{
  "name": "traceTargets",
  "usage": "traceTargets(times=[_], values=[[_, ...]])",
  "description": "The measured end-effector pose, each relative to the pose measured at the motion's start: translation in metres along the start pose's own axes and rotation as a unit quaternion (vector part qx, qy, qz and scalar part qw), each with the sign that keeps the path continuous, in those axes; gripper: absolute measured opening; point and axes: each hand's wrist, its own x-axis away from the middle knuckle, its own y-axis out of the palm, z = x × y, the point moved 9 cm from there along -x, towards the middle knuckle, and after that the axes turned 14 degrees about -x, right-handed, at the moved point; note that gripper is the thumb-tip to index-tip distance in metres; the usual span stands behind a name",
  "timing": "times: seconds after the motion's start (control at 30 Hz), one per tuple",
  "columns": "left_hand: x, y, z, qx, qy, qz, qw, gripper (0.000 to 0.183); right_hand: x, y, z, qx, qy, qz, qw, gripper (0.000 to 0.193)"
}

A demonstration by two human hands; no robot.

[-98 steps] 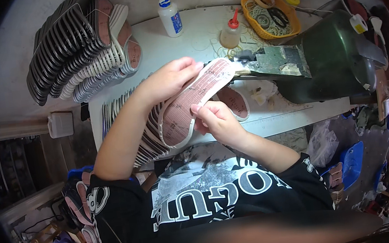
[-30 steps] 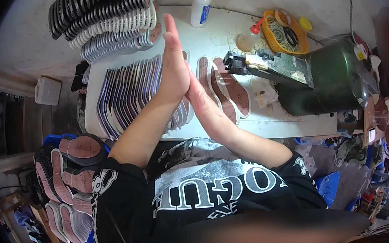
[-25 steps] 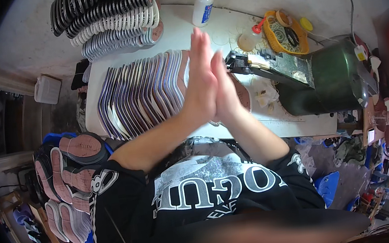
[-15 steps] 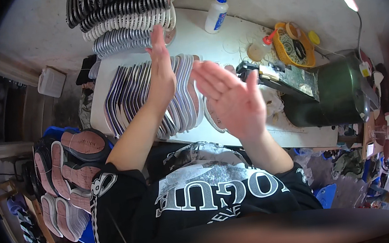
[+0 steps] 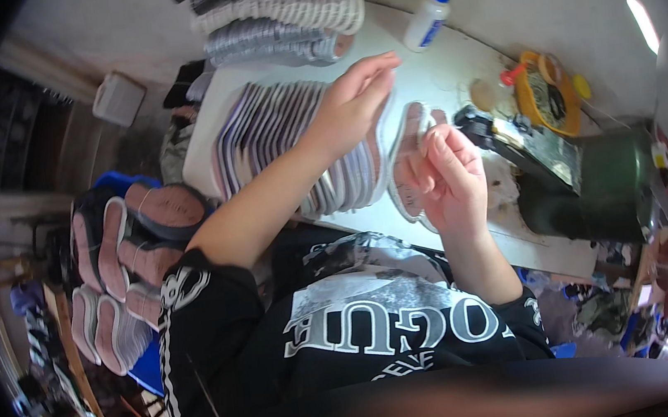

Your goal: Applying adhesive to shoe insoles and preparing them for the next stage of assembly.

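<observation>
My left hand point(image 5: 359, 103) is raised over the right end of a long row of shoe soles point(image 5: 275, 136) standing packed on edge. Its fingers are stretched out together and nothing shows in them. To its right, my right hand point(image 5: 453, 173) is closed, fingers curled in toward the thumb; blur hides whether anything small is between them. Behind that hand lies a pinkish insole with a pale rim point(image 5: 408, 149), partly covered by the fingers. The hands are apart.
More bundled soles point(image 5: 276, 40) are stacked at the back of the white table point(image 5: 409, 74). A white bottle point(image 5: 426, 22) stands by the wall. On the right are a yellow basket point(image 5: 569, 121), a black clamp-like device point(image 5: 478, 126) and a green drum point(image 5: 614, 182). Tied soles point(image 5: 109, 244) fill the left.
My right hand has gone from an open, flat palm to curled fingers and come lower. My left hand has tilted over toward the right. The whole view has shifted.
</observation>
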Motion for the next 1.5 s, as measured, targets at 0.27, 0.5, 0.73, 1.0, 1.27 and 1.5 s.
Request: traceTargets(times=[0.27, 0.5, 0.73, 1.0, 1.27, 1.5], values=[[-0.007, -0.018, 0.044, -0.366, 0.277, 0.038, 0.888, 0.032, -0.013, -0.044, 0.038, 0.044, 0.075, 0.045, 0.995, 0.026], [0.028, 0.024, 0.042, -0.354, 0.283, -0.015, 0.891, 0.076, 0.005, 0.032, 0.033, 0.004, -0.059, -0.081, 0.995, 0.075], [0.034, 0.022, 0.048, 0.278, 0.027, 0.011, 0.960, 0.094, -0.053, -0.015, 0.006, 0.397, -0.118, 0.010, 0.910, 0.065], [0.025, -0.101, -0.032, -0.316, 0.019, 0.273, 0.909, 0.062, -0.009, 0.015, 0.013, 0.170, -0.013, -0.109, 0.979, 0.072], [0.080, 0.016, -0.034, -0.617, 0.180, -0.218, 0.734, 0.052, -0.011, -0.096, 0.048, 0.634, -0.013, 0.052, 0.771, 0.043], [0.041, -0.012, -0.056, -0.521, 0.006, -0.154, 0.839, 0.053, -0.007, -0.059, 0.023, 0.650, -0.053, -0.027, 0.758, 0.024]])
